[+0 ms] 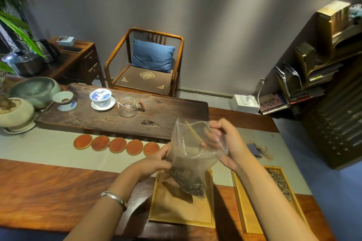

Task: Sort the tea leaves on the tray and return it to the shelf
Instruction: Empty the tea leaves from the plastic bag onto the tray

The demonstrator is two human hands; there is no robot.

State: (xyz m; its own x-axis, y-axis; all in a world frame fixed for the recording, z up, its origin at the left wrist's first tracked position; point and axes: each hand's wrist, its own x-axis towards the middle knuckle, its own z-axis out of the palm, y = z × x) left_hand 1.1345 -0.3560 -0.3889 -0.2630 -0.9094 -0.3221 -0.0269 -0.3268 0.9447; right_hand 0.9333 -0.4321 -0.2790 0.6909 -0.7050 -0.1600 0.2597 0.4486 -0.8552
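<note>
I hold a clear plastic bag point(193, 154) with dried tea leaves point(187, 182) in its lower part, over a yellow wooden tray point(176, 211) lined with brown paper. My left hand point(156, 159) grips the bag's left side. My right hand point(225, 141) pinches the bag's upper right edge by its yellow-striped opening. A second yellow tray point(242, 201) lies to the right, partly under my right forearm, with pale tea leaves point(279, 183) along its right side.
Several round red coasters point(117, 145) line a grey runner. Behind them a dark tea board point(166, 121) carries a gaiwan point(100, 99), a glass pitcher point(127, 106) and a small bowl point(63, 98). A dark cabinet with shelves point(333, 123) stands at the right, a chair point(145, 64) beyond.
</note>
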